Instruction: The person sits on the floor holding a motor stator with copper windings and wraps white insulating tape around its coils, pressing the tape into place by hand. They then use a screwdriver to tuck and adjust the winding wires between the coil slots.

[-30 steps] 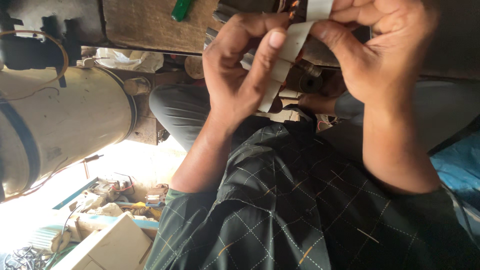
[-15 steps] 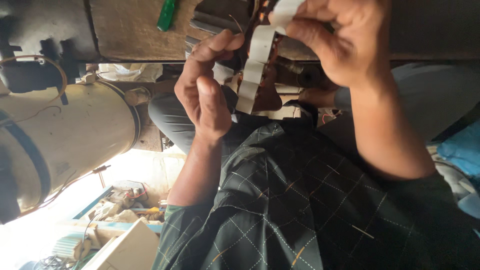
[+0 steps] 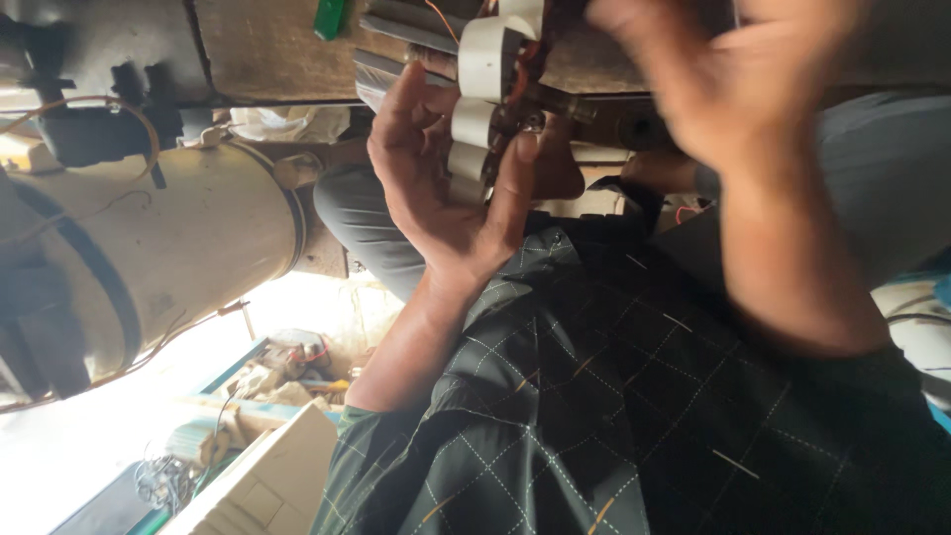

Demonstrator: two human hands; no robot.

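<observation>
My left hand (image 3: 446, 188) is curled around a dark copper-wound coil (image 3: 520, 104) wrapped in a white strip (image 3: 483, 59). Its thumb presses on the coil's lower part and its fingers are behind the strip. The piece is held in front of my chest, above my dark checked shirt (image 3: 614, 416). My right hand (image 3: 733, 89) is blurred at the upper right, just beside the coil. Its fingers are spread and I see nothing in it. The top of the coil runs out of view.
A large cream cylinder (image 3: 198, 248) with a dark band lies at the left, with a black fitting (image 3: 89, 109) above it. A wooden board (image 3: 267, 50) and a green object (image 3: 330, 15) are at the top. Cluttered tools (image 3: 287, 362) and a cream box (image 3: 267, 476) lie at the lower left.
My right hand has let go of the strip's upper end and swung off to the right, blurred. My left hand has shifted its grip lower on the coil.
</observation>
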